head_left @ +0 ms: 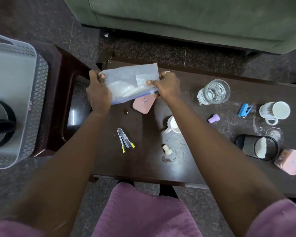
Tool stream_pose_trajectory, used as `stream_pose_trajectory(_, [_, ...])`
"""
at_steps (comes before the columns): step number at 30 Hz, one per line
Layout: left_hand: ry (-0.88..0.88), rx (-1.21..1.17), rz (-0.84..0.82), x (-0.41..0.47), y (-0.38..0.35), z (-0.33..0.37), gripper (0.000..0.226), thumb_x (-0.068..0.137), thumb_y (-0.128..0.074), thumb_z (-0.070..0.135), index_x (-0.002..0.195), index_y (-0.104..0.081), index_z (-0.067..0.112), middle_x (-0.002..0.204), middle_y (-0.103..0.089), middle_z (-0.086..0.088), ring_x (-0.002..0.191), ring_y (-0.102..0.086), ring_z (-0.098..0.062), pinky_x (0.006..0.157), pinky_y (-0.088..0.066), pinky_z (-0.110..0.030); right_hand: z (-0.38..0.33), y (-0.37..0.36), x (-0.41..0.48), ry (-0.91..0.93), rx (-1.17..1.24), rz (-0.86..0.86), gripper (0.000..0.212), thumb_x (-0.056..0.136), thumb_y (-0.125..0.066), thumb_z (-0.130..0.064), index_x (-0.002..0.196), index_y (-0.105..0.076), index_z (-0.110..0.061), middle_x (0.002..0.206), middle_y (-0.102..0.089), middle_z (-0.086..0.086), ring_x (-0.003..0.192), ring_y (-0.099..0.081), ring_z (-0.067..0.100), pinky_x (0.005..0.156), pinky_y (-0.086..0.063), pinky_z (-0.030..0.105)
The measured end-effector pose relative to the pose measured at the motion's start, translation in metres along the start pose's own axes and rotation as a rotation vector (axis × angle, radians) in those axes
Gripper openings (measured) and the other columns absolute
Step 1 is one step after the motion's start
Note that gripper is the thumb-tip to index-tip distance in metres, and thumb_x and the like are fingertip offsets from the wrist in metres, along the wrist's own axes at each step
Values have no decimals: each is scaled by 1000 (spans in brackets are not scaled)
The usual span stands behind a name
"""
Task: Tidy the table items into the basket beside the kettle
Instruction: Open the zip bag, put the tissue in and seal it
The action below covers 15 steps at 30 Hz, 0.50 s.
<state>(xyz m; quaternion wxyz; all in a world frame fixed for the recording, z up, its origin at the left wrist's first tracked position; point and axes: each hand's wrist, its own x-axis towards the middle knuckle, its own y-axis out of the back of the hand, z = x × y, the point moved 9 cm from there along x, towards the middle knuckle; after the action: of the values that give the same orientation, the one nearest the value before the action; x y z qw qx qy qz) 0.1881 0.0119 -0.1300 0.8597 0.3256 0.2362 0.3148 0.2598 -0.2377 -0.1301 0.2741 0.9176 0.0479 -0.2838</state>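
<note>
Clear zip bag (126, 81) held above the far left end of the worktop (143, 161): left grip (98, 93) grasps its left edge, right grip (166, 86) pinches its right. Beneath lies a pink case (143, 105). The grey basket (15, 100) stands left, beside the kettle (0, 120).

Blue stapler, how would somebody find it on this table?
On the dark table, look right, between the drinking glass and the white mug lying on its side. The stapler is the only bright blue thing there, next to a small purple cap.
</note>
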Motion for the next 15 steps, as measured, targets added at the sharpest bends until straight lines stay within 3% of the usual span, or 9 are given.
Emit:
stream_pose_trajectory(2, [4,14,-1,13,-2,-1,25,99,-34,30,113,-45,13,105,-63,-19,95,-59,-34,73,-36,-30,-7,-9,13,2,-39,-12,17,74,-76,-21,79,-61,-15,84,-67,9,47,-59,16,45,-54,29])
stream_pose_trajectory(4, [13,41,-15,25,-7,-3,26,99,-32,31,115,-42,13,106,-63,-19,95,-59,-33,73,-36,-32,-7,-20,26,-12,-73,-28,26,76,-75,-23,98,-66,-13,96,-69,11,67,-65,23,62,-59,40])
stream_pose_trajectory(6, [55,31,-28,37,-16,-8,29,99,-34,31,118,-40,11,109,-62,-19,97,-59,-35,73,-35,-30,-8,-29,39,3,-82,-29,29,79,-72,-21,104,-64,-9,106,-68,11,86,-66,23,75,-57,38])
stream_pose_trajectory(9, [112,-49,-67,53,-30,-18,38,99,-37,31,128,-35,7,121,-58,-21,107,-57,-37,76,-37,-29,-12,-44,55,59,-155,-43,29,85,-65,-17,112,-60,-10,116,-64,9,99,-60,18,79,-45,24])
stream_pose_trajectory(11, [97,-98,-126,58,-39,-23,48,98,-42,31,137,-28,6,131,-51,-21,116,-53,-35,88,-41,-31,-12,-54,63,77,-196,-55,32,87,-61,-13,118,-57,-10,121,-62,10,108,-58,21,86,-45,26])
stream_pose_trajectory(15, [108,-78,-229,54,-55,-40,75,91,-56,37,147,-15,9,144,-32,-22,131,-39,-33,107,-32,-37,-7,-67,74,101,-334,-50,30,88,-55,-10,119,-57,-8,121,-61,14,111,-56,29,91,-44,31])
